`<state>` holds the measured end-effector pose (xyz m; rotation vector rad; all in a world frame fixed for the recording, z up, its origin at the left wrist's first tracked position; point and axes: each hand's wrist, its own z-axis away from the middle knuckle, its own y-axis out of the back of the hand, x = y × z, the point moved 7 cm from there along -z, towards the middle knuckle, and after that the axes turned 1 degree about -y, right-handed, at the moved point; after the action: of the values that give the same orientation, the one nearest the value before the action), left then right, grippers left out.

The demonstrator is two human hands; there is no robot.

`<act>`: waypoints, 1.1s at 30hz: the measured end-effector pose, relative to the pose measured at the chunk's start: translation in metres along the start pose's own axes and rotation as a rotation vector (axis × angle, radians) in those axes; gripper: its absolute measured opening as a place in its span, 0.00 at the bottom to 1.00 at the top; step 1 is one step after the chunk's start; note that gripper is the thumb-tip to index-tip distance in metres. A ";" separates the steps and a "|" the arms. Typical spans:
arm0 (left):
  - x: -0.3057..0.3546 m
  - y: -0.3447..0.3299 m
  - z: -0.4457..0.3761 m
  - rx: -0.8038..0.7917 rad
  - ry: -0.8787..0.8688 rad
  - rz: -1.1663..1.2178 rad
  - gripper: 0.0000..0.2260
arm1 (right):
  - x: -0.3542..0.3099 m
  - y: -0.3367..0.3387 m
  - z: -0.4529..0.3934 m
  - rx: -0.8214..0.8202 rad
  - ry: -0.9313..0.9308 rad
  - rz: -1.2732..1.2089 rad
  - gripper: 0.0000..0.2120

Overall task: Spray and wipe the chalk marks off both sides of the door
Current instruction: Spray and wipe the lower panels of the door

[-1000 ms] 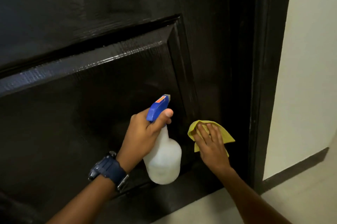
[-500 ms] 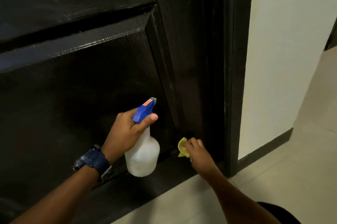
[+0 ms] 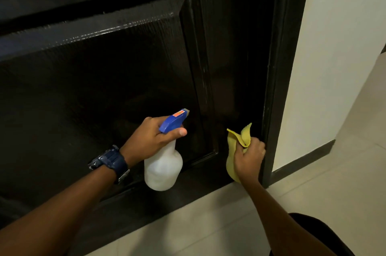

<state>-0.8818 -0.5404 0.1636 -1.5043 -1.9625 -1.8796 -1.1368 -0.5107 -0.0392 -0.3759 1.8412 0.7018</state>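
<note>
1. Low down, the dark door is filling most of the view, its raised panel edge running upright just left of the hands.
2. The door frame is standing right of the door, with a pale wall and dark skirting beyond it, and beige floor tiles are lying below.
3. The left hand is gripping the neck of the bottle, thumb lying across under the blue spray head.
4. The bottle is hanging in front of the lower right corner of the door panel, long axis near upright and leaning slightly, white body down and nozzle up, pointing right and toward the door.
5. A dark watch is sitting on the left wrist.
6. The right hand is clutching the cloth, fingers curled round it, close to the door's right stile and just beside the frame.
7. The yellow cloth is bunching, folds sticking up above the fist and a strip trailing down along the wrist; whether it is touching the door cannot be told.
8. Both forearms are crossing the lower view and covering part of the door's bottom rail.
9. Chalk marks are too faint to make out on the glossy surface.
</note>
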 end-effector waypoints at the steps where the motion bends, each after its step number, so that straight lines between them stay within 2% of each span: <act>1: -0.003 0.001 0.002 0.000 0.003 -0.002 0.40 | -0.003 -0.009 0.001 -0.060 0.017 -0.028 0.10; 4: -0.008 0.004 0.005 0.002 0.005 -0.001 0.41 | -0.012 -0.040 0.014 -0.236 0.072 -0.020 0.13; 7: -0.012 0.004 0.009 -0.001 0.011 0.002 0.43 | -0.004 -0.061 0.029 -0.227 0.016 0.142 0.19; 12: -0.012 -0.003 0.016 -0.033 -0.007 -0.007 0.42 | 0.024 -0.087 0.047 -0.319 -0.081 0.319 0.30; 14: -0.008 -0.003 0.016 -0.010 -0.008 0.021 0.42 | 0.025 -0.091 0.049 -0.289 -0.077 0.295 0.27; 19: 0.010 -0.004 0.008 0.041 -0.038 0.037 0.40 | 0.018 -0.098 0.050 -0.247 -0.101 0.208 0.12; 24: 0.009 -0.003 0.005 0.094 0.007 0.025 0.42 | 0.008 -0.104 0.056 -0.476 -0.028 0.225 0.09; 27: 0.002 0.001 0.006 0.121 0.040 0.038 0.43 | -0.005 -0.092 0.051 -0.546 0.011 0.141 0.09; 29: -0.002 0.001 0.007 0.112 0.065 0.037 0.42 | -0.025 -0.076 0.042 -0.502 0.002 0.019 0.07; 31: -0.007 0.002 0.010 0.114 0.082 0.042 0.39 | -0.059 -0.051 0.025 -0.370 0.010 -0.159 0.07; 33: -0.012 0.004 0.014 0.123 0.096 0.048 0.34 | -0.103 -0.023 0.006 -0.236 0.075 -0.312 0.11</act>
<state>-0.8646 -0.5374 0.1558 -1.3886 -1.9426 -1.7430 -1.0813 -0.5326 0.0479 -0.8346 1.7205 0.6949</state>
